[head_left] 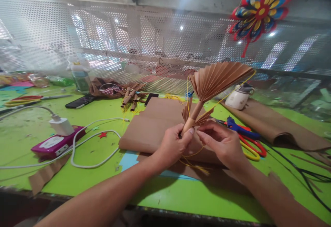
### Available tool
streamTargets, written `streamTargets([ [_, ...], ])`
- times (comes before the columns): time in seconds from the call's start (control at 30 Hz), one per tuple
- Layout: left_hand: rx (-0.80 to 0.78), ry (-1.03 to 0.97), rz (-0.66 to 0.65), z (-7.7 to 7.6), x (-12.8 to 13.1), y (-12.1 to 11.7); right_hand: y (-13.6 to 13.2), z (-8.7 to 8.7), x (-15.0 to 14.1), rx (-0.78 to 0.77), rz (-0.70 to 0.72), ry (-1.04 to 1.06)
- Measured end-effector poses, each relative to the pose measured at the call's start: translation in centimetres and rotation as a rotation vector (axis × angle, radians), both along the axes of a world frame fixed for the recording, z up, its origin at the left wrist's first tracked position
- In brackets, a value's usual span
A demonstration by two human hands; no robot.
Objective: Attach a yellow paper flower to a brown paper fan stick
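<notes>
A pleated brown paper fan (219, 79) on a rolled paper stem stands tilted above the table, its spread top leaning right. My left hand (176, 142) is closed around the lower stem. Smaller pleated pieces (204, 117) flare out on both sides of the stem. Yellow string (224, 96) runs from the fan's outer corners down toward the stem, and loose ends hang below my hands. My right hand (223, 142) is beside the stem with thumb and fingers pinched, apparently at the string; the exact contact is too small to make out.
Brown paper sheets (144, 127) lie under my hands on the green table (98, 185). Scissors (250, 149) and a blue-handled tool (240, 129) rest at right, near a white bottle (239, 97). A purple power strip (58, 142), white cable and phone (80, 101) occupy the left.
</notes>
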State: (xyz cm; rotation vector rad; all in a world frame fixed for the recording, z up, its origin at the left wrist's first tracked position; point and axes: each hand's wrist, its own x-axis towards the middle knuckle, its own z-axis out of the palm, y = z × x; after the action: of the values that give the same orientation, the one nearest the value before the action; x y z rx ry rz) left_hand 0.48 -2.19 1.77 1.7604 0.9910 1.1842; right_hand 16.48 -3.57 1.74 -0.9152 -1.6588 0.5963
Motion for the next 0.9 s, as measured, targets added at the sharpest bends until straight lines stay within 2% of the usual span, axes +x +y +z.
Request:
streamTargets([
  [0.27, 0.097, 0.111, 0.100, -0.1, -0.2, -0.1, -0.3, 0.2, 0.1, -0.164, 0.099, 0.025],
  [0.43, 0.164, 0.154, 0.149, -0.1, -0.2, -0.1, 0.1, 0.5, 0.2, -0.142, 0.148, 0.192],
  [0.9, 0.238, 0.237, 0.254, -0.1, -0.2, -0.3, 0.3, 1.7, -0.5, -0.217, 0.177, 0.368],
])
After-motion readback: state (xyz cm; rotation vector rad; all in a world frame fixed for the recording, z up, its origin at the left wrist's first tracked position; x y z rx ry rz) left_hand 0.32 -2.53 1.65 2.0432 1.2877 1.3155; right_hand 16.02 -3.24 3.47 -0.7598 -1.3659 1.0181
